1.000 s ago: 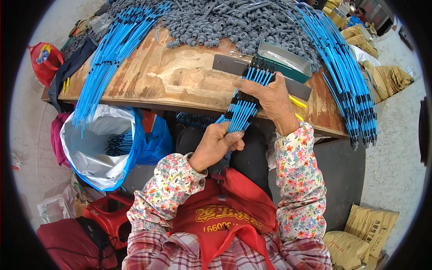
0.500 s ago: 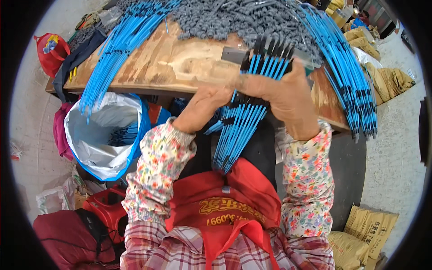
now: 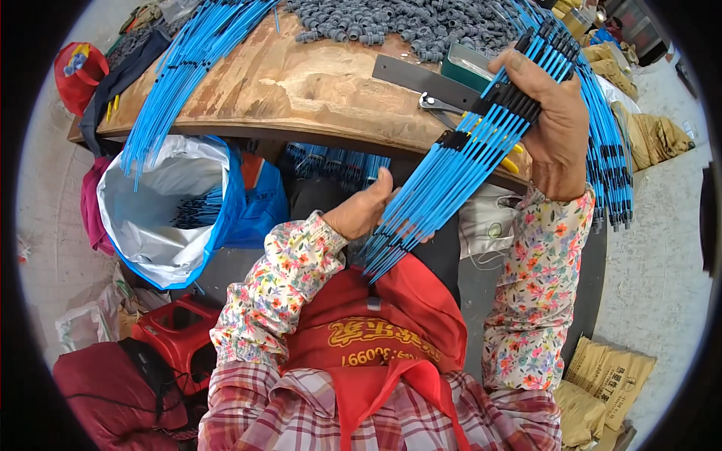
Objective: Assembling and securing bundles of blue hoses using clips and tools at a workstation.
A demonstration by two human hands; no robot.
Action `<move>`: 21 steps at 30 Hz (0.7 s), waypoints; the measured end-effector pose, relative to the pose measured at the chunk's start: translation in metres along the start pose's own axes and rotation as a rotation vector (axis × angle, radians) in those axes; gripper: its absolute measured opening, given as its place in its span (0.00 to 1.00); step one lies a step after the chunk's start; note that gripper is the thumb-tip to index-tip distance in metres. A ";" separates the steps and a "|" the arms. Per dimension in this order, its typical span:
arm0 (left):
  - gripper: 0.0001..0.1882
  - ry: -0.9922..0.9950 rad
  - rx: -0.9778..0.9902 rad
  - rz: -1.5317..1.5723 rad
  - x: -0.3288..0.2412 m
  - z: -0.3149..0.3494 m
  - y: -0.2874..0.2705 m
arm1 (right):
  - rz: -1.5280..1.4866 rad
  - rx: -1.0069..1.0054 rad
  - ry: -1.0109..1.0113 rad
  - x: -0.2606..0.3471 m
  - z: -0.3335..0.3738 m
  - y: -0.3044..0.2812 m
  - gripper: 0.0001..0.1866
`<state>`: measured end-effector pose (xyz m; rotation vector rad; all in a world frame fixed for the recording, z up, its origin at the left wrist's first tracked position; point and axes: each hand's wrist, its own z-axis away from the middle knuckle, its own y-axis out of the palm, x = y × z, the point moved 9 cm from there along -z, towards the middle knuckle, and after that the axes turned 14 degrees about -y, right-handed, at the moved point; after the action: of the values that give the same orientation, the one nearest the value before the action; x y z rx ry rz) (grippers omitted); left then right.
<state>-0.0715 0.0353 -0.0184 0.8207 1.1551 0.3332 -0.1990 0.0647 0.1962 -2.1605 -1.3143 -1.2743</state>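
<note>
A flat bundle of thin blue rods with black sleeves slants from upper right down toward my lap. My right hand is closed round its upper part, thumb over the black sleeves. At its lower end, my left hand has its fingers passing behind the rods, with the thumb raised apart on the left side; fingertips show faintly between the rods. Behind the bundle, on the table edge, lies a pair of pliers with yellow handles, partly hidden by the rods.
The wooden table carries a pile of grey ribbed fittings, a flat metal bar, a green box and blue rod bundles at left and right. An open blue bag holding rods and a red stool stand left.
The bundle has moved right and tilted, its upper end now over the table's right side. My right hand has gone up and right with it; my left hand has slid down to its lower end.
</note>
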 end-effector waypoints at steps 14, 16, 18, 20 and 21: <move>0.35 0.207 -0.179 -0.447 -0.019 0.010 0.005 | -0.016 -0.002 0.016 -0.009 -0.011 -0.031 0.11; 0.37 0.238 -0.155 -0.380 -0.028 0.005 0.012 | -0.063 0.026 0.003 -0.006 -0.017 -0.030 0.11; 0.50 0.146 -0.025 -0.109 -0.042 0.001 0.036 | -0.063 0.057 -0.041 -0.003 -0.022 -0.025 0.10; 0.51 0.146 0.014 -0.141 -0.058 -0.001 0.041 | -0.067 0.078 -0.064 0.001 -0.025 -0.015 0.10; 0.51 0.144 0.055 -0.174 -0.066 -0.002 0.043 | 0.034 0.110 -0.136 0.010 -0.024 -0.006 0.10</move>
<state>-0.0923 0.0236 0.0571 0.7468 1.3655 0.2194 -0.2146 0.0582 0.2171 -2.2150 -1.3598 -1.0338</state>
